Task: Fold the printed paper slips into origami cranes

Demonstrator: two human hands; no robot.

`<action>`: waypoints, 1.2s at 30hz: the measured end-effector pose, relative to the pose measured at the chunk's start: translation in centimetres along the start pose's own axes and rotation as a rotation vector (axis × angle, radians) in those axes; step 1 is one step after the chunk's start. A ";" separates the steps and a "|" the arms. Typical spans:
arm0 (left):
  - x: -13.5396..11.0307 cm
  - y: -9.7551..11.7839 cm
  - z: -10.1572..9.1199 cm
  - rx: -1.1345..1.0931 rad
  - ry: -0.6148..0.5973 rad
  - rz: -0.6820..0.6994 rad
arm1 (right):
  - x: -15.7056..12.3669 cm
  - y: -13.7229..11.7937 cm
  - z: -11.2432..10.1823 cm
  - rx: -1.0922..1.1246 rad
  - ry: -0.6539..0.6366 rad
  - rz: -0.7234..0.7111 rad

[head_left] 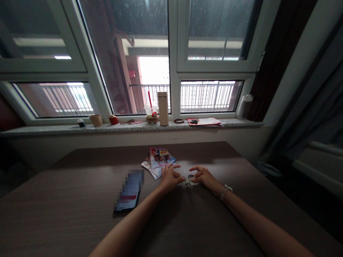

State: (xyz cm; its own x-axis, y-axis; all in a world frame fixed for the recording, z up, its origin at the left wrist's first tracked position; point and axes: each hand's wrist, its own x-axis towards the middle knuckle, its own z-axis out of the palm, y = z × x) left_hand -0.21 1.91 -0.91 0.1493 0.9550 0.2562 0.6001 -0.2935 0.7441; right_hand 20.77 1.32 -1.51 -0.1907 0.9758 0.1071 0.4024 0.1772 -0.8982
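A small pale piece with dark patches (189, 180), perhaps folded paper, is between my hands, low over the table. My left hand (170, 176) pinches its left edge low down, with the index finger stretched out above. On the other side, my right hand (204, 177) has its fingers bent at the piece's right edge; a pale bracelet circles that wrist. The fingers partly hide the piece, so its exact kind is unclear. Just behind my left hand lie several colourful printed sheets or packets (161, 157), overlapping each other.
A phone (129, 191) with a blurred screen lies left of my left forearm on the brown table (66, 200). Along the windowsill (128, 127) stand a beige thermos (163, 109), a paper cup (95, 120), a drink cup with red straw (150, 110) and papers (207, 122).
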 end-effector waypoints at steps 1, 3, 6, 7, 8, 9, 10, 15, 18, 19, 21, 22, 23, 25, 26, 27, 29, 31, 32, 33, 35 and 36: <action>0.0 0.0 0.0 0.013 0.002 -0.006 | 0.0 0.0 0.0 0.001 0.002 0.001; 0.1 0.1 0.1 0.041 0.007 -0.017 | 0.0 0.1 0.1 0.010 0.031 -0.005; 0.2 -0.1 0.3 0.049 0.012 -0.041 | 0.0 0.0 0.3 0.030 0.095 -0.007; 0.2 -0.1 0.3 0.045 0.011 -0.048 | 0.0 0.0 0.3 0.038 0.107 -0.005; 0.2 -0.2 0.4 0.039 0.007 -0.050 | 0.0 -0.1 0.3 0.043 0.108 -0.003; 0.3 -0.2 0.4 0.036 0.000 -0.049 | 0.0 -0.1 0.2 0.044 0.098 -0.003; 0.3 -0.3 0.4 0.032 -0.006 -0.044 | 0.1 -0.1 0.2 0.039 0.078 -0.006; 0.4 -0.4 0.1 -0.006 -0.016 -0.024 | 0.1 -0.1 -0.3 0.011 -0.006 -0.013; 0.4 -0.5 0.1 -0.010 -0.010 -0.021 | 0.1 0.0 -0.2 0.043 0.013 -0.015; 0.5 -0.5 0.1 -0.010 0.007 -0.021 | 0.1 0.0 -0.1 0.056 0.030 -0.020; 0.5 -0.6 0.3 -0.014 0.049 -0.025 | 0.1 0.0 0.1 0.090 0.072 -0.016; 0.5 -0.6 0.4 -0.020 0.064 -0.026 | 0.0 -0.1 0.2 0.111 0.092 -0.006; 0.5 -0.6 0.4 -0.029 0.073 -0.028 | 0.0 -0.1 0.2 0.131 0.107 0.007; 0.5 -0.6 0.6 -0.046 0.063 -0.036 | 0.0 -0.2 0.2 0.159 0.114 0.027; 0.5 -0.5 0.6 -0.048 0.048 -0.040 | 0.0 -0.3 0.1 0.166 0.103 0.030; 0.5 -0.4 0.6 -0.043 0.032 -0.042 | 0.0 -0.3 0.0 0.168 0.085 0.030; 0.4 -0.3 0.5 -0.018 0.011 -0.028 | 0.0 -0.3 -0.2 0.152 0.034 0.025; 0.4 -0.2 0.5 0.015 0.011 0.011 | 0.0 -0.1 -0.4 0.121 0.004 0.017; 0.3 -0.2 0.4 0.030 0.013 0.031 | 0.0 0.0 -0.4 0.103 0.002 0.011; 0.3 -0.2 0.4 0.046 0.010 0.051 | 0.1 0.1 -0.4 0.085 0.007 0.004; 0.2 -0.5 0.4 0.074 -0.002 0.081 | 0.1 0.2 -0.3 0.044 0.027 -0.007; 0.1 -0.6 0.4 0.082 -0.004 0.088 | 0.0 0.3 -0.2 0.022 0.035 -0.012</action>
State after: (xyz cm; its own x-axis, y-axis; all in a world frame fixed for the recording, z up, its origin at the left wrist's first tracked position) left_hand -0.25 2.24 -1.55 0.2075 0.9257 0.3161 0.6471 -0.3722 0.6654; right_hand 21.05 1.43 -1.67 -0.1638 0.9776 0.1324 0.3800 0.1863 -0.9060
